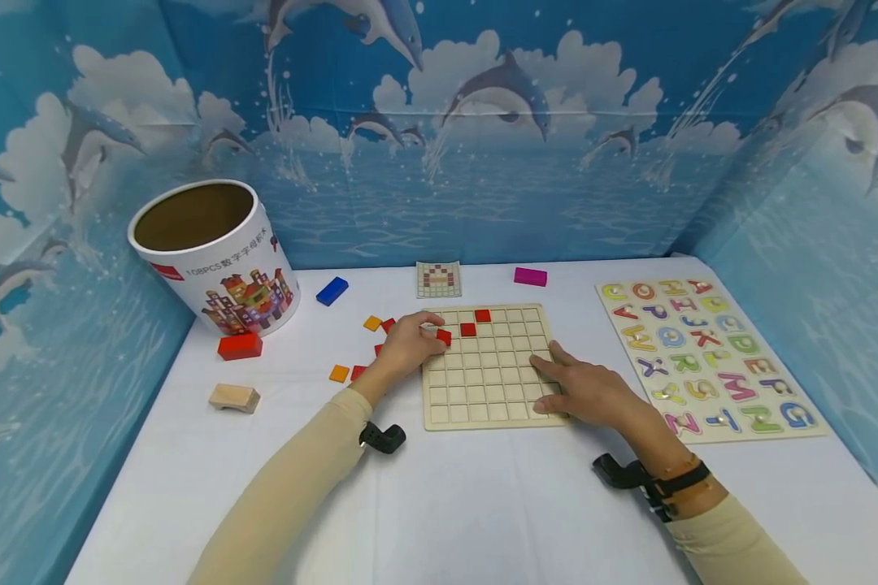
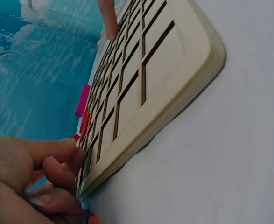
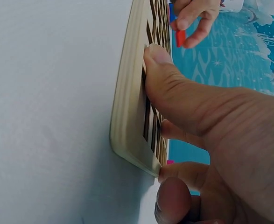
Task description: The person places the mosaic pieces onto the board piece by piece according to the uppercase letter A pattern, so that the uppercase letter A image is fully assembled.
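Observation:
My left hand (image 1: 406, 348) pinches a red square tile (image 1: 444, 336) between thumb and fingers, over the upper left part of a wooden grid board (image 1: 487, 396). In the right wrist view the held tile (image 3: 180, 38) stands on edge in the fingertips. Two more red tiles, one of them this red tile (image 1: 483, 315), lie in cells near the board's far side. My right hand (image 1: 594, 392) rests on the board's right side with its fingers spread. Its thumb (image 3: 159, 58) presses on the grid near the edge.
Loose orange tiles (image 1: 339, 373) and red tiles lie left of the board, partly behind my left arm. A small pattern card (image 1: 438, 280) is behind it. An alphabet puzzle board (image 1: 710, 357) lies right. A white bucket (image 1: 252, 284) and several blocks, including a red block (image 1: 240, 346), stand left.

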The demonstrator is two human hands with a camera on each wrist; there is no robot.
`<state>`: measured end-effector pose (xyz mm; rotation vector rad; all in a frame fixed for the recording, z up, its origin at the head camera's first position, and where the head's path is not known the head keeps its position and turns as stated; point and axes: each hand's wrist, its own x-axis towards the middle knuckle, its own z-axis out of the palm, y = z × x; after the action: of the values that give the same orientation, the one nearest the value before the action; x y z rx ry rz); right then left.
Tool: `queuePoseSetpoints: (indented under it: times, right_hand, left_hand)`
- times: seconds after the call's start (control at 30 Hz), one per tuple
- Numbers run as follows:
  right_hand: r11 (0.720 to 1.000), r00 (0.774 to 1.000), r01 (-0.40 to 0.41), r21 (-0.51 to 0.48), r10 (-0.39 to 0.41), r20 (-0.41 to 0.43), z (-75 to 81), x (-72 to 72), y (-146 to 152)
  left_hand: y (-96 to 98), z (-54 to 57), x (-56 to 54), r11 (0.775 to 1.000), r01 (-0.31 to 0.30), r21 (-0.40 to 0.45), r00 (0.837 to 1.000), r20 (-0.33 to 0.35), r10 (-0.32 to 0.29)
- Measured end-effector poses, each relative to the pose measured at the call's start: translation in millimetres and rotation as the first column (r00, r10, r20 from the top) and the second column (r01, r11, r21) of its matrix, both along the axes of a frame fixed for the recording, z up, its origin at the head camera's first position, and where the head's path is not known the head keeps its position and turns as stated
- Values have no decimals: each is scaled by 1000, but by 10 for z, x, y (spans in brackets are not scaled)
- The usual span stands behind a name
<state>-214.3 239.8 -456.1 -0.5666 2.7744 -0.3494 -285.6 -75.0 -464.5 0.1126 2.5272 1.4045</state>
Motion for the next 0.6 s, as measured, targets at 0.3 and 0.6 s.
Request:
queuePoseSetpoints:
  times: [0.3,0.6]
  right_hand:
    - [1000,1000,-1,-6,1,-9,-11,1,11]
    - [1000,1000,7,-8,-7,0,-11,2,-1]
  left_hand:
    - [147,-56,12,987,35,-157,990,-133,-56]
    - [195,-63,19,974,31,-223,989,-135,-63]
